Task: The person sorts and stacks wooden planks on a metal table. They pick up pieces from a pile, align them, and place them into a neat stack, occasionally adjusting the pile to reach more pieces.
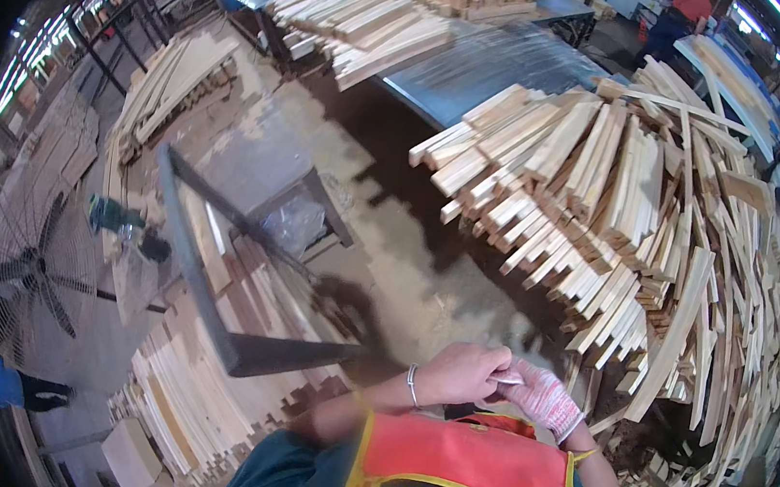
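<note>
My bare left hand (463, 377), with a bracelet (412, 384) at its wrist, is held in front of my chest. Its fingers are closed, pinching the fingertip end of a white-and-red knitted glove (548, 397). That glove is on my right hand (538, 398), which meets the left one at the fingers. How the right fingers lie inside the glove is partly hidden. Just below both hands is the red apron (470, 463) with yellow edging that I wear.
Wooden strips (563, 182) lie heaped on a metal-topped table (499, 67) ahead and to the right. More boards (207, 387) are stacked at the left, beside a dark metal frame (203, 260). A large caged fan (34, 268) stands far left. A person (675, 25) is at the back.
</note>
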Tool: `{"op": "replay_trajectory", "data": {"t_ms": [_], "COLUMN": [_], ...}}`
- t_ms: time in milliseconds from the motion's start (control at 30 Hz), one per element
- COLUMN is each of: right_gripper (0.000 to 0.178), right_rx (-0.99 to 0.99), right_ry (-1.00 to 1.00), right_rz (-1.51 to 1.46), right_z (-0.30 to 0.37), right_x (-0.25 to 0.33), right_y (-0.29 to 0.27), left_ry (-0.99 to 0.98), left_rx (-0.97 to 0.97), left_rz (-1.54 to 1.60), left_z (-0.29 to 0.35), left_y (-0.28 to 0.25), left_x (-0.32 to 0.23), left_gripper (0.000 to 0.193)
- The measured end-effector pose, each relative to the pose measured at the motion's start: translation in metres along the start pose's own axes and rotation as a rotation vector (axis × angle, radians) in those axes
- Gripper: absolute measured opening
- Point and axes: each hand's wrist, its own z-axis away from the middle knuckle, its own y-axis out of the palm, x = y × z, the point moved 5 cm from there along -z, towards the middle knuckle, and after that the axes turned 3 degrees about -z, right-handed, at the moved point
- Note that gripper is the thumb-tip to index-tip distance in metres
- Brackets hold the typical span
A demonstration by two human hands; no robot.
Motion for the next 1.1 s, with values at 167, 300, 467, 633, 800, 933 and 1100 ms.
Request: {"op": "replay_trajectory", "data": {"t_ms": [167,300,467,633,800,933,1100], "right_gripper": [0.045,0.043,0.066,0.075,0.078,0.069,0.029], "right_rx": [-0.424,-0.144,0.564,0.576,0.367,-0.030,-0.811], "right_ry": [-0.139,-0.084,0.090,0.059,0.093,0.041,0.153], "right_rz": [-0.054,-1.130,-1.401,-1.583,-1.532,-1.434,-0.413], "right_z": [0.017,-0.015,-0.063,-0.103,-0.173,-0.239,-0.250], "right_x": [0.090,0.121,0.178,0.181,0.223,0.213,0.169], "right_y": [-0.137,-0.201,-0.208,-0.239,-0.254,-0.272,-0.294], "left_ry": [0.254,0.429,0.064,0.045,-0.169,-0.135,0.803], "left_rx": [-0.213,-0.602,-0.716,-0.588,-0.060,-0.206,-0.561], "left_rz": [0.173,0.286,0.763,0.838,1.606,1.129,0.044], "left_z": [-0.091,-0.135,-0.183,-0.244,-0.285,-0.325,-0.329], "left_y": [-0.025,-0.075,-0.097,-0.128,-0.169,-0.232,-0.301], "left_x": [-0.081,-0.098,-0.023,0.016,0.077,0.116,0.072], "left_gripper": [0.018,0.013,0.016,0.026,0.033,0.035,0.037]}}
